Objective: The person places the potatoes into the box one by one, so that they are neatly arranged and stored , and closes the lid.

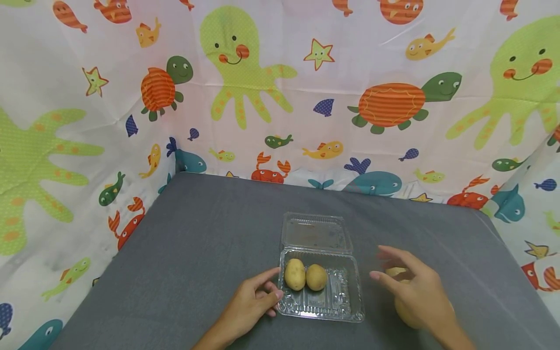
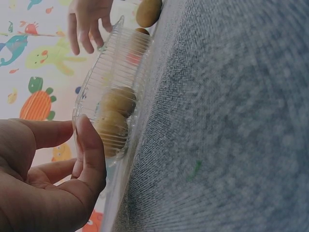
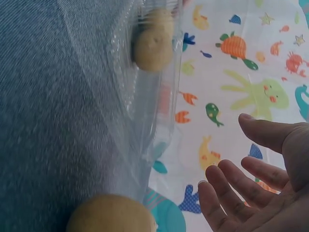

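A clear plastic clamshell container (image 1: 345,311) lies on the grey cloth with its lid (image 1: 317,233) folded back away from me. Two potatoes (image 1: 295,274) sit side by side in its left half. My left hand (image 1: 251,299) pinches the container's left rim between thumb and fingers; the left wrist view shows the grip (image 2: 58,169) up close. To the right of the container, my right hand (image 1: 415,287) hovers with fingers spread, holding nothing. Beneath it more potatoes (image 1: 406,313) rest on the cloth, partly hidden by the hand. One potato (image 3: 113,215) shows at the right wrist view's bottom edge.
A dark grey cloth (image 1: 197,233) covers the table. Behind it and along both sides hangs a white curtain (image 1: 280,107) printed with sea animals, meeting the table's back edge.
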Tool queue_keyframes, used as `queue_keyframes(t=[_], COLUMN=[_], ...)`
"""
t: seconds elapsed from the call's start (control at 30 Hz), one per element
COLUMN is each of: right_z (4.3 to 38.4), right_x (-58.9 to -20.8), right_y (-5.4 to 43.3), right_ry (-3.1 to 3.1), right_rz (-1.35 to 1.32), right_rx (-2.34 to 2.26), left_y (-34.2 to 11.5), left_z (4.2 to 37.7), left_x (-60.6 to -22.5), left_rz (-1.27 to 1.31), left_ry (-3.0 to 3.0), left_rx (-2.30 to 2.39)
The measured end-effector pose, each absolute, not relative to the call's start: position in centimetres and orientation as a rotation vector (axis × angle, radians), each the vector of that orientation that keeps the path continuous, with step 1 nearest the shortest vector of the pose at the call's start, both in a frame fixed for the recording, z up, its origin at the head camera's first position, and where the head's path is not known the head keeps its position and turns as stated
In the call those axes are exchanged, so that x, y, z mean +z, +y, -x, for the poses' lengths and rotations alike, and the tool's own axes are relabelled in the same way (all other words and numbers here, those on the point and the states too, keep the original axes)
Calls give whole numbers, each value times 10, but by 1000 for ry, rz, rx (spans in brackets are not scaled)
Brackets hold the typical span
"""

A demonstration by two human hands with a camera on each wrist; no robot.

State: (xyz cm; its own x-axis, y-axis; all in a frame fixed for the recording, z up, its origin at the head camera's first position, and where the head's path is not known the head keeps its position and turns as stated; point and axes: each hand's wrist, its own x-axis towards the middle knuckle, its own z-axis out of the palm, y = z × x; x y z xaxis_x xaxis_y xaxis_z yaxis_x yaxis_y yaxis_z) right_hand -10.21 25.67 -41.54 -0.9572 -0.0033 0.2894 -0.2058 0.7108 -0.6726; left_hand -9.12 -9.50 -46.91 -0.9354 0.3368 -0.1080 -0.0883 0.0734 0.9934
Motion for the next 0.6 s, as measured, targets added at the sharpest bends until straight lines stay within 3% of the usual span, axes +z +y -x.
queue_keyframes(t=[0.6], right_z=[88], right_x=[-413], right_y=[309], right_ry=[-2723], right_rz=[214], right_rx=[1093], left_y=[-94], left_z=[91], left_x=[-471], left_rz=[-241], left_ry=[2049], left_rx=[1939])
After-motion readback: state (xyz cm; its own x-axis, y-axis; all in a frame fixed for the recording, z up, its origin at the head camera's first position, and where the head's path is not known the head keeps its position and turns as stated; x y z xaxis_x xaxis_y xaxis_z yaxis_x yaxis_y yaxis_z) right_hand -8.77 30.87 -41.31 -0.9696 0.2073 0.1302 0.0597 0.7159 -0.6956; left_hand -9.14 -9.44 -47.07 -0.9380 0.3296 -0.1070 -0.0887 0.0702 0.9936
